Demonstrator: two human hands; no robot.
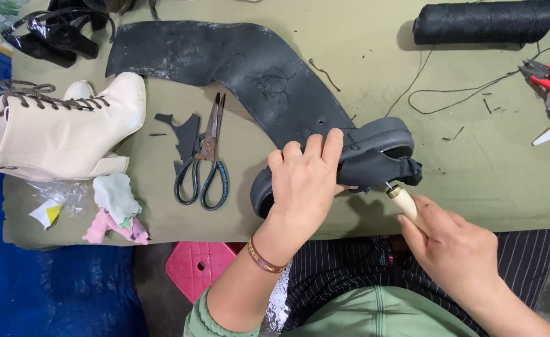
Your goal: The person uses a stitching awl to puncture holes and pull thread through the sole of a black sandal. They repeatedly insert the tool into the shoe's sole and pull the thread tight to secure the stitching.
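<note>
My right fingers [426, 215] are closed round the awl [402, 203], tip at the strap of the black sandal [375, 156]; my left hand [303, 181] is clamped over the sandal at the near table [474, 187] edge. Sole looks stiff and light, strap soft; best held across the sole. Beyond: scissors [203, 156], black rubber sheet [244, 68], white boot [57, 128], thread spool [484, 22], red snips [546, 76]. Loose thread [449, 93] could snag.
</note>
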